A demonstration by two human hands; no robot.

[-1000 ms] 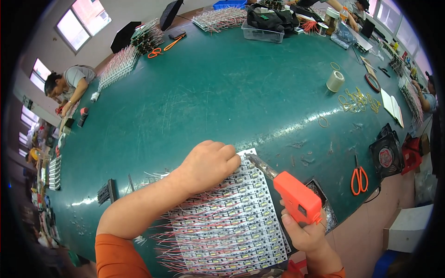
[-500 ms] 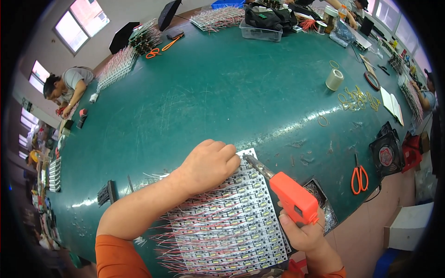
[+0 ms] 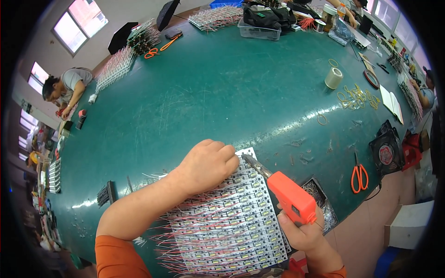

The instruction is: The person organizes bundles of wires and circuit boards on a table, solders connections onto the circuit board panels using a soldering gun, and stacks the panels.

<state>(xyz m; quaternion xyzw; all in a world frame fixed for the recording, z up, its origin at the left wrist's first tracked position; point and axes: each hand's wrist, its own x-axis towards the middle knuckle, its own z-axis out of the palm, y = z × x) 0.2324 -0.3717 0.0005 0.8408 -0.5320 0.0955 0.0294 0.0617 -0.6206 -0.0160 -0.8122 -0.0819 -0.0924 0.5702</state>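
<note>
A white circuit-board panel (image 3: 259, 204) lies on the green table in front of me, set with rows of small parts. Red and white wires (image 3: 185, 227) fan out from its left side. My right hand (image 3: 301, 234) grips a red soldering gun (image 3: 293, 197), its metal tip resting at or just above the panel's far end. Close to that tip, my left hand (image 3: 208, 167) is closed with fingers curled over the far edge of the panel. Whatever the left fingers pinch is hidden from view.
Right of the panel sits a dark tray of wire scraps (image 3: 324, 204), then orange-handled scissors (image 3: 357, 178) and a black fan (image 3: 385, 153). Farther off are a tape roll (image 3: 333, 78) and rubber bands (image 3: 357, 98). A black brush (image 3: 107, 193) lies left. Co-workers sit around the table.
</note>
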